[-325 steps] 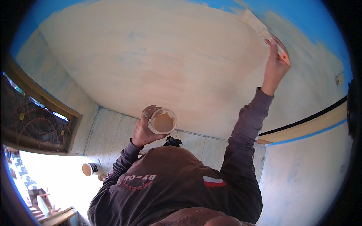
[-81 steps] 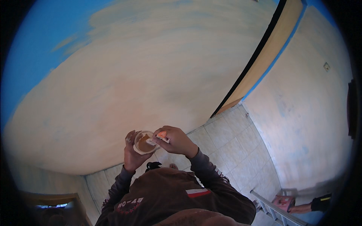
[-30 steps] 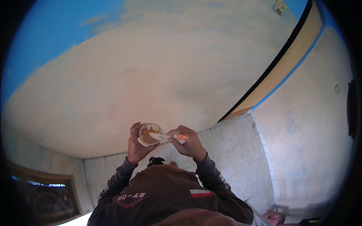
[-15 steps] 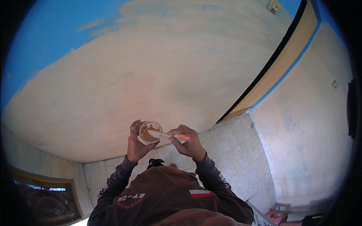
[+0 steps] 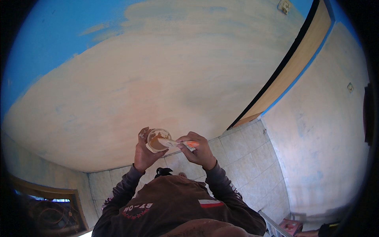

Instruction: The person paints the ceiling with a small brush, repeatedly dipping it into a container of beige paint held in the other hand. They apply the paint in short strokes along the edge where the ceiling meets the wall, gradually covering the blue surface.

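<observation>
My left hand is wrapped round a small round tub of beige paint, tilted so that its mouth faces up toward me. Pale paint coats the tub's inner wall and rim, and darker paint lies inside. In my right hand is a paintbrush with an orange and whitish handle, pinched between thumb and fingers. The brush points left, and its paint-covered head lies at the tub's mouth, over the right side of the rim. Paint smears show on the left fingers.
Before me stands a wall, blue at upper left and beige elsewhere. A black-edged wooden panel rises at the right, by another wall. Tiled floor lies below. A ladder rail, a red box and another person's arm are at lower right.
The tub has shifted slightly right and its mouth shows a little more of the inside. The brush head has dipped slightly lower at the tub's mouth. Both hands keep their hold.
</observation>
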### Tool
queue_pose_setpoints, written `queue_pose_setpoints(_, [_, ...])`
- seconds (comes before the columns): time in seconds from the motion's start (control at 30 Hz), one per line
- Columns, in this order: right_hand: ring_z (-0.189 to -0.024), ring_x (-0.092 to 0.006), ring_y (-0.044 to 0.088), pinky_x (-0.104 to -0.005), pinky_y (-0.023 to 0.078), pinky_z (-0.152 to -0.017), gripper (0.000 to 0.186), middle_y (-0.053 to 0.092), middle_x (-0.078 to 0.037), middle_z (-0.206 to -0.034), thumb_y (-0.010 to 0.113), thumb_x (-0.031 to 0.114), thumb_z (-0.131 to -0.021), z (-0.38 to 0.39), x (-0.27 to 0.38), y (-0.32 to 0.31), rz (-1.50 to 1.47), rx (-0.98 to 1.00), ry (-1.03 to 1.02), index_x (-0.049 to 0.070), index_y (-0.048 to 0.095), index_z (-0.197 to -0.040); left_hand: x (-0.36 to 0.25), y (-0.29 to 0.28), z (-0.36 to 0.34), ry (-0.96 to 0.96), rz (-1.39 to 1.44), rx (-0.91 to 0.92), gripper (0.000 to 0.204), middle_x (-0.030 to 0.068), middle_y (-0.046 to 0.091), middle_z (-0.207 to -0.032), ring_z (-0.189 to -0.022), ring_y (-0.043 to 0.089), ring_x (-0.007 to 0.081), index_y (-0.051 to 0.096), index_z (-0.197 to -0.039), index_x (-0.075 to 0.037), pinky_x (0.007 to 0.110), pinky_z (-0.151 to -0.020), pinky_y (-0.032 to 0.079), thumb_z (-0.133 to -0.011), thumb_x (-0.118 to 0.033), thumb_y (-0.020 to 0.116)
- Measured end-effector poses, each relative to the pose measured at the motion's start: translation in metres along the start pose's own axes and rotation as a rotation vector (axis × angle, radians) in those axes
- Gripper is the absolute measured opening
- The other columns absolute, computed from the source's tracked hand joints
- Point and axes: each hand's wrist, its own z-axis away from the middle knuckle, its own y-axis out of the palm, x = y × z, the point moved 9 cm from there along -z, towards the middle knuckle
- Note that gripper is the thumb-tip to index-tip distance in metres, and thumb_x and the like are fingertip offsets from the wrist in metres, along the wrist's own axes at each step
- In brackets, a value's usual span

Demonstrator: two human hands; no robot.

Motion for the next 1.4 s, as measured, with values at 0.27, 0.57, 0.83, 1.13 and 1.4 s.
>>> queue_pose_setpoints(0.27, [-0.077,-0.0281,0.067,-0.0378,0.055,-0.069,0.013,0.073,-0.01,-0.091,0.075,0.005,-0.087,-0.002,0.005,-0.008,-0.033,-0.045,0.013,0.005,0.073,-0.099,-0.008,-0.002,-0.001,0.009,-0.039,0.013,0.108,0.022,0.058,-0.138,-0.126,0.063,0.0316,0.026,-0.148,0.001,0.042,-0.105,0.055,-0.068,-0.016,0.097])
queue_pose_setpoints(0.57, [-0.069,-0.0236,0.061,-0.0341,0.049,-0.063,0.013,0.071,-0.009,-0.085,0.075,0.001,-0.087,-0.004,0.009,-0.012,-0.023,-0.07,0.002,0.003,0.073,-0.099,-0.015,-0.004,-0.002,0.023,-0.064,0.002,0.11,0.0234,0.058,-0.137,-0.126,0.063,0.0326,0.025,-0.149,0.002,0.043,-0.104,0.056,-0.068,-0.017,0.097])
queue_pose_setpoints(0.83, [-0.074,-0.0267,0.065,-0.0365,0.053,-0.067,0.01,0.07,-0.01,-0.085,0.076,0.009,-0.088,-0.008,0.013,-0.01,-0.011,-0.046,0.057,0.004,0.074,-0.097,-0.024,-0.008,-0.003,0.081,-0.125,0.004,0.106,0.0217,0.052,-0.142,-0.125,0.064,0.0318,0.03,-0.148,0.002,0.043,-0.103,0.057,-0.068,-0.018,0.097])
queue_pose_setpoints(1.13, [-0.077,-0.0273,0.067,-0.0367,0.054,-0.069,0.009,0.071,-0.01,-0.088,0.075,0.01,-0.09,-0.005,0.012,-0.011,-0.032,-0.029,0.098,0.005,0.074,-0.097,-0.026,-0.007,-0.003,0.04,-0.058,0.012,0.103,0.0205,0.047,-0.146,-0.125,0.064,0.0304,0.033,-0.146,0.003,0.042,-0.103,0.057,-0.068,-0.019,0.097])
queue_pose_setpoints(1.4, [-0.077,-0.0285,0.067,-0.0371,0.054,-0.069,0.01,0.07,-0.011,-0.087,0.075,0.009,-0.089,-0.003,0.01,-0.012,-0.032,-0.043,0.077,0.005,0.074,-0.098,-0.029,-0.008,-0.004,0.034,-0.05,0.011,0.103,0.0205,0.05,-0.144,-0.125,0.064,0.0304,0.032,-0.146,0.003,0.042,-0.104,0.057,-0.068,-0.018,0.097])
